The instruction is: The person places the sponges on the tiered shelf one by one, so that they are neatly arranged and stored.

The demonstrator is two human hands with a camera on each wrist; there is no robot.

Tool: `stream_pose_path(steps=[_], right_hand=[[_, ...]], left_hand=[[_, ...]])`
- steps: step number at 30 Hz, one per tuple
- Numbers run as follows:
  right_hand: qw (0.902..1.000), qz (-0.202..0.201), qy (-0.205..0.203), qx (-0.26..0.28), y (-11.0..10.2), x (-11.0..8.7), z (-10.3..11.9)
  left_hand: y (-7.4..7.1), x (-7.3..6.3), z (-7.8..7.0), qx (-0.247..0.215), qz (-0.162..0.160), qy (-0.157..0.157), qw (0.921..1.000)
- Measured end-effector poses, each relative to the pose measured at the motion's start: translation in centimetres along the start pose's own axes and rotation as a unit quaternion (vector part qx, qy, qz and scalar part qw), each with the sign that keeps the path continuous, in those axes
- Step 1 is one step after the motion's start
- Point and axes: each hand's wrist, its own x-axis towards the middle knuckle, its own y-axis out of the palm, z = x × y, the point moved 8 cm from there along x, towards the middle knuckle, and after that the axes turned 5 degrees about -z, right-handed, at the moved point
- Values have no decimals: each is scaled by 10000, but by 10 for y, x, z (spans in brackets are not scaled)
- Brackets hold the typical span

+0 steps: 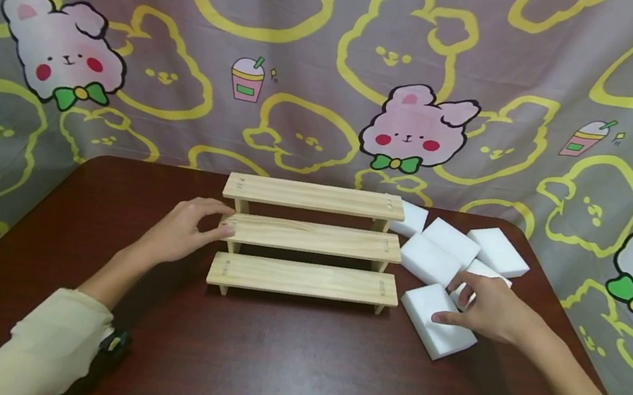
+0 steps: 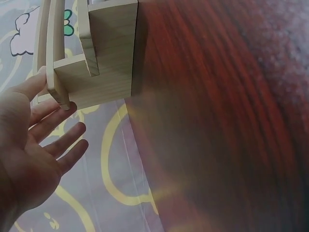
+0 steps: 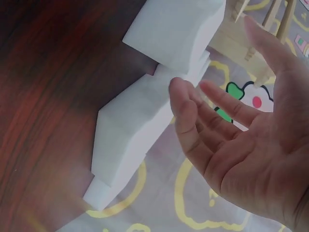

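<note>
A three-tier wooden shelf rack (image 1: 304,280) stands on the table, its steps rising toward the back. My left hand (image 1: 183,229) grips the left end of its middle board, thumb and index finger at opposite edges; in the left wrist view the left hand's other fingers (image 2: 72,140) spread free beside the board (image 2: 58,87). To the right of the rack lie several white foam blocks (image 1: 429,259). Over the nearest foam block (image 1: 431,331) is my right hand (image 1: 490,309), fingers loosely bent and nothing between them. In the right wrist view the right fingertips (image 3: 186,113) overlap the blocks (image 3: 130,125).
The dark reddish-brown table (image 1: 278,369) ends at the back against a grey curtain (image 1: 312,60) with yellow outlines and rabbit prints. One foam block (image 1: 411,218) sits partly behind the rack's right end; another block (image 1: 497,250) lies farthest right.
</note>
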Motion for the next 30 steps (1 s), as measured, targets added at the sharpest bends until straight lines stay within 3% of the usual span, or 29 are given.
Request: stream_pose_path(steps=[7, 13, 22, 30], right_hand=[[9998, 113, -176, -50, 10, -2, 4], [9987, -50, -487, -169, 14, 1, 11], [9984, 12, -463, -330, 22, -1, 15], [9991, 284, -283, -150, 15, -2, 11]], left_hand=[[4, -1, 2, 59, 160, -124, 9998], [3, 0, 0, 114, 140, 11, 9998], [1, 1, -1, -114, 590, 34, 9982], [-2, 4, -1, -257, 584, -7, 9980]])
